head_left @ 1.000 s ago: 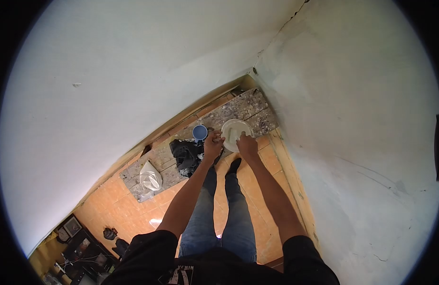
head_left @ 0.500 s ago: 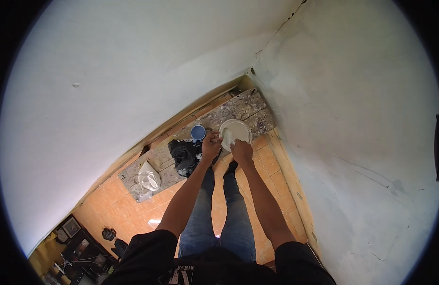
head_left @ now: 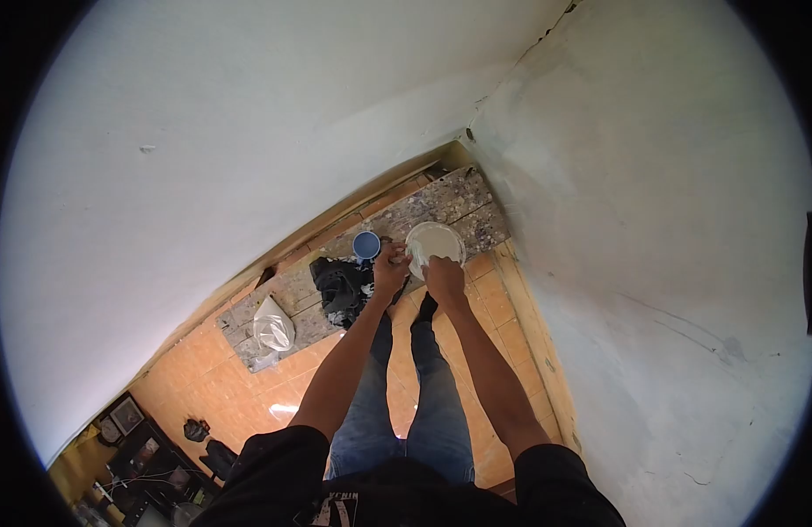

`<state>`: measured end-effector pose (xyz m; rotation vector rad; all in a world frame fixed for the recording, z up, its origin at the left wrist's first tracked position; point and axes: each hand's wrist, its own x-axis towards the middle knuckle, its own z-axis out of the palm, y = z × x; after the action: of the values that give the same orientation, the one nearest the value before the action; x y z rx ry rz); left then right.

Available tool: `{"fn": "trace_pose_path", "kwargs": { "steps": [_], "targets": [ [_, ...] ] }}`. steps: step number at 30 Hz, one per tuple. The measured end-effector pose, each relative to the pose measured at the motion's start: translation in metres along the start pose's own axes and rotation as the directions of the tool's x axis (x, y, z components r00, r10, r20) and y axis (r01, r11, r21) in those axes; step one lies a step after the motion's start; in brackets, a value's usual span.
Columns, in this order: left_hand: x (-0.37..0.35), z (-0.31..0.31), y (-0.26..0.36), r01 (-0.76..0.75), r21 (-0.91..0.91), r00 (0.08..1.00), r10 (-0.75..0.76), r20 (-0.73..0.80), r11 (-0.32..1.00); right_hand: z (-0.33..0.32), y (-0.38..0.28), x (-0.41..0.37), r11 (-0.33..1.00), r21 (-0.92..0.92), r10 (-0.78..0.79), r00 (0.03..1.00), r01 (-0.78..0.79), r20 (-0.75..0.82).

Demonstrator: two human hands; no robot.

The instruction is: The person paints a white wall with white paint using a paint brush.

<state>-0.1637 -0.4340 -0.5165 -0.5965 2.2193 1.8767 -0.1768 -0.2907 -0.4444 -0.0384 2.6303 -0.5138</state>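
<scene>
Head view, bowl (head_left: 461,239): round, pale; between and just beyond the two hands, seen over the near edge of the bench.
Bowl contents (head_left: 434,238): pale, paste-like; spread across the inside.
Left hand (head_left: 391,269): at the left side of the bowl; fingers bent, tips at the rim; too small to tell whether pinching the rim or merely touching.
Right hand (head_left: 444,279): over the near rim of the bowl, most of the contents lying beyond the knuckles; fingers curled inward; cannot tell what, if anything, is gripped beneath.
Cup (head_left: 366,245): blue, open top upward; just beyond and left of the left hand, apart from the bowl.
Cloth (head_left: 337,285): dark, crumpled, pale marks along the right part; on the bench, left of the left hand.
Bag (head_left: 272,327): pale, shiny; at the left end of the bench, well apart from both hands.
Bench (head_left: 439,198): worn planks, spattered; set slantwise along the foot of the wall.
Wall (head_left: 248,132): pale; meeting a second pale wall at a cracked corner.
Floor (head_left: 191,373): orange tiles.
Legs (head_left: 439,417): blue jeans; below the bench, between the forearms.
</scene>
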Motion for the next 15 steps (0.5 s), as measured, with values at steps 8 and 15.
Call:
{"fn": "trace_pose_path", "kwargs": {
  "steps": [8,15],
  "targets": [
    [0.004,0.001,-0.014,-0.13,0.072,0.991,0.13,0.002,0.989,-0.015,-0.001,0.011,0.995,-0.027,-0.092,0.996,0.092,0.008],
    [0.005,0.004,-0.029,0.106,-0.054,0.993,-0.103,0.05,0.993,-0.021,0.006,0.009,0.995,0.037,-0.095,0.996,0.094,0.003]
  ]
}}
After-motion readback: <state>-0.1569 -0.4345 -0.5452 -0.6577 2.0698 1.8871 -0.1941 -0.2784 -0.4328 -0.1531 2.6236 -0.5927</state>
